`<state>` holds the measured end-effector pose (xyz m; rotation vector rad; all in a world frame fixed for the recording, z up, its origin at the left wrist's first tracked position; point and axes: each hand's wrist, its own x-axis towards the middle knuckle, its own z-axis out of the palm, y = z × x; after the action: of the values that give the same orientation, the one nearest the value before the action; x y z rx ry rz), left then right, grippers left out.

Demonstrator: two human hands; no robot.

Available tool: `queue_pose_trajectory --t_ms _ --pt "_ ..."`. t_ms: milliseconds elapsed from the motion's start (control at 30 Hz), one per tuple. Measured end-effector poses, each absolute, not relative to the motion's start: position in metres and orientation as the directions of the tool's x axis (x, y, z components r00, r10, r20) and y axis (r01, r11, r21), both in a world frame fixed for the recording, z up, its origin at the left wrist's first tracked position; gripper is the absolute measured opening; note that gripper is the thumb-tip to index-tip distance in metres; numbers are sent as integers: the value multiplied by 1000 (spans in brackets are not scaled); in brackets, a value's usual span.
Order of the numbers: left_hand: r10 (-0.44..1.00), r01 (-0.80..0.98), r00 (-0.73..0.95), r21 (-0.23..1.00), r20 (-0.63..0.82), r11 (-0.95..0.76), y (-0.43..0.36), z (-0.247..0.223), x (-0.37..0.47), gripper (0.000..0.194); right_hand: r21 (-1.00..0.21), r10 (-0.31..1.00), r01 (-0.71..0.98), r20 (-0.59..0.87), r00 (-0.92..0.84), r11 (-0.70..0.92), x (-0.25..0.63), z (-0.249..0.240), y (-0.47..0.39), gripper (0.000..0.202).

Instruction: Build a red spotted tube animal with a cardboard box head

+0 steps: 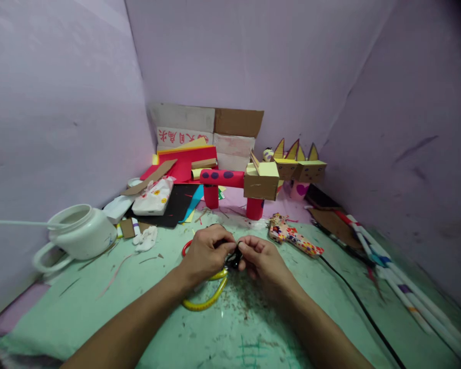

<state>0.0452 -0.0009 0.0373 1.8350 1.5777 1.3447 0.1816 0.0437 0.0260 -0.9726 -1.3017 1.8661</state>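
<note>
Close together over the middle of the table, my left hand (211, 250) and my right hand (263, 256) pinch a small shiny black piece (234, 259) between their fingertips. Its exact kind is too small to make out. Partly under my left hand lie scissors with yellow and red handles (207, 303); their blades are hidden. Just beyond the hands stands a red tube animal figure with purple spots (223, 178), its cardboard box head (260, 185) pointing right. A flower-patterned glue gun (294, 241) rests right of my right hand, trailing a black cord.
At left stand a white mug (80, 238) and a wrapped white packet (153, 197). Red paper (176, 161) and a cardboard box (238, 123) are at the back. Box-headed figures (310, 170) stand back right. Striped rods (397, 282) line the right side. Scraps litter the green tabletop (169, 333).
</note>
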Motion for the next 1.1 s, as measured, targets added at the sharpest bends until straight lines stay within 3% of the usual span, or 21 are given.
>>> queue_pose_trajectory --t_ms 467,700,833,1000,1100 --pt "946 479 -115 851 305 -216 1 36 46 7 -931 812 -116 -234 -535 -346 185 28 45 30" --pt "985 174 -143 982 100 -75 5 36 48 6 -955 814 -95 -184 -551 -280 186 26 45 28" --pt "989 125 -137 992 47 -30 7 35 48 13 -966 822 -93 -151 -549 -239 184 24 44 25" --pt "984 219 -155 974 85 -49 7 34 49 17 -969 838 -80 -160 -521 -235 182 25 42 22" --pt "925 282 -317 952 211 -120 4 39 47 27 -945 845 -154 -177 -504 -289 185 28 46 22"
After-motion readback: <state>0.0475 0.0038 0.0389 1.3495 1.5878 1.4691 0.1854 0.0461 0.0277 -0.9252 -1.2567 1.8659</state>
